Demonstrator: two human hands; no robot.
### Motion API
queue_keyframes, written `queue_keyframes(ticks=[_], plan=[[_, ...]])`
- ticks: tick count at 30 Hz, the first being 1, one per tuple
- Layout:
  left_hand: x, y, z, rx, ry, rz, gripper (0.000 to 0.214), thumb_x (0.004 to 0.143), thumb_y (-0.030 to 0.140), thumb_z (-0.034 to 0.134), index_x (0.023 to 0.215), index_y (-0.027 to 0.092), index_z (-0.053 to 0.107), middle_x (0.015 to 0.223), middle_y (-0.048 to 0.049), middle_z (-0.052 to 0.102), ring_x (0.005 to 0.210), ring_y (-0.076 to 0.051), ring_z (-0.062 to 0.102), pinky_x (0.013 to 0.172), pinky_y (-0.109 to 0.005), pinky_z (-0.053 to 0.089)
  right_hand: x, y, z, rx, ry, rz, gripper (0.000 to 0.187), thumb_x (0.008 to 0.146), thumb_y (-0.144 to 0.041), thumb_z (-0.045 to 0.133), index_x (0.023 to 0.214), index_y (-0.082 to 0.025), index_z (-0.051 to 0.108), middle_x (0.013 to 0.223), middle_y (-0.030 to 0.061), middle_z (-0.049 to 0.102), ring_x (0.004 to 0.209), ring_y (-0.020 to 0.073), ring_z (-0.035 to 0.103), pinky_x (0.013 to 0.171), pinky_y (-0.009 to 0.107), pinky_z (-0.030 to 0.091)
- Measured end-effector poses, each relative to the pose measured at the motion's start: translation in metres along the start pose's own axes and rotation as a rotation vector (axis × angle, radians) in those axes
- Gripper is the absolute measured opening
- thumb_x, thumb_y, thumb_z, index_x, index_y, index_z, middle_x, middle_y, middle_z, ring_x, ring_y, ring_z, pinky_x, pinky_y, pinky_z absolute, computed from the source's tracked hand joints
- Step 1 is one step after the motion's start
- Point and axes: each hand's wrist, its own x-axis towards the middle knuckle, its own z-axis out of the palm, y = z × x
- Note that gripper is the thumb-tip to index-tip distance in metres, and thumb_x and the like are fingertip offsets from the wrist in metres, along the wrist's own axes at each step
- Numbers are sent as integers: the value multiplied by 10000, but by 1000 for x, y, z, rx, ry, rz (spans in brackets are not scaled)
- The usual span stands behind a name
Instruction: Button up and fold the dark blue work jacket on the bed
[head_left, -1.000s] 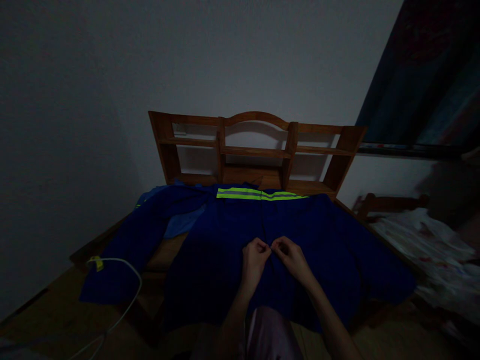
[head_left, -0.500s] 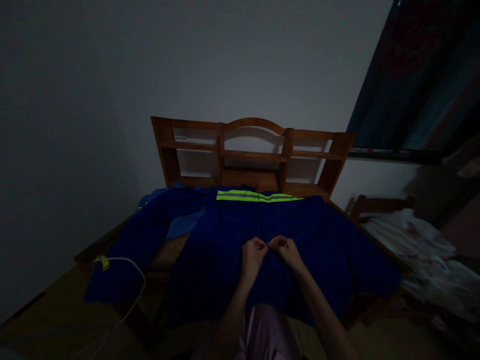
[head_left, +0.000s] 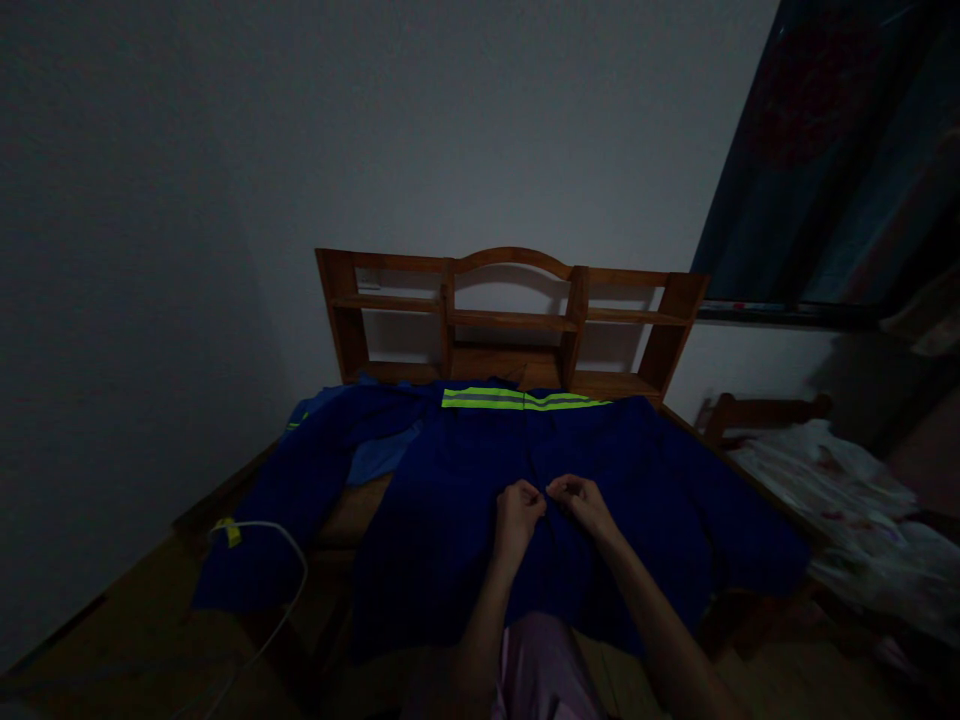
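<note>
A dark blue work jacket (head_left: 450, 500) with a yellow-green and grey reflective band (head_left: 484, 399) across it lies spread over a wooden desk. My left hand (head_left: 519, 512) pinches the front opening's edge near the middle of the jacket. Just to its right, my right hand (head_left: 579, 500) pinches the facing edge, thumb and fingertips together. The two sets of fingertips almost meet at the front seam. Any button or fastener between them is too small and dark to make out. One sleeve (head_left: 251, 575) hangs over the desk's left side.
A wooden shelf unit (head_left: 514, 318) stands behind the jacket against the wall. A lighter blue cloth (head_left: 382, 455) lies beneath the left sleeve. A white cable (head_left: 300, 560) crosses at the left. On the right, a wooden chair (head_left: 724, 415) stands near plastic bags (head_left: 832, 480).
The view has shifted slightly, so everything sits a little lower and further right. Both hands keep their pinch at the jacket's front opening, with little other movement.
</note>
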Motion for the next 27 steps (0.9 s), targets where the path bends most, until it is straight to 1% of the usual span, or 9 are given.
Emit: queue_keyframes(ticks=[6,12,14,16,18,20,23,24,27], plan=[[-6,-1,4,33,59,173,152,700,218,622,824,192,539,623,40,565,581,-104,557,559,-196,389,9,-9,-12,-1,-126,107,221,604,-362,674,678,-155,655,466,-18,548,408,93,456,413,210,342],[-10,0,10,78,55,189,131,718,169,583,826,208,522,677,30,568,622,-110,564,586,-203,389,11,-9,-12,2,-203,158,228,620,-345,677,715,-138,657,464,-25,544,412,88,471,424,207,371],[-11,1,13,97,83,183,81,753,163,531,821,207,525,674,22,569,627,-114,569,589,-208,393,4,-13,-11,22,-237,130,274,616,-334,689,809,-142,655,550,-21,585,453,85,501,460,209,404],[-7,1,8,80,63,154,95,806,174,451,840,204,534,674,15,574,602,-112,574,575,-209,402,-4,-20,-20,69,-302,65,462,615,-316,702,1049,-186,611,746,3,648,564,103,574,548,235,464],[2,-1,-13,94,28,122,150,840,199,399,882,200,543,735,-1,596,583,-108,581,570,-213,420,-9,-26,-49,74,-315,-1,633,635,-327,702,1229,-249,500,963,41,648,700,137,624,630,277,498],[16,-6,-53,244,65,101,160,840,243,429,931,192,551,887,-37,605,648,-119,604,617,-230,444,-9,-28,-97,-50,-176,-24,592,661,-387,685,1210,-245,515,1067,81,619,740,166,635,626,294,500],[39,-22,-131,684,239,-1,301,814,336,509,1062,166,530,1159,-128,507,859,-197,609,705,-279,450,-5,-18,-181,-449,212,34,470,629,-481,687,999,-196,632,993,122,649,596,180,609,540,306,459],[45,-29,-155,786,247,-56,377,805,363,528,1115,149,503,1201,-154,478,896,-221,603,707,-287,446,-4,-13,-204,-565,279,69,453,602,-493,702,929,-184,653,925,130,664,561,187,597,534,315,447],[54,-49,-204,935,130,-171,436,750,390,605,1091,138,505,1159,-155,523,958,-254,586,717,-278,427,-5,5,-236,-691,271,118,396,526,-473,752,778,-178,676,740,130,673,544,207,596,510,305,426]])
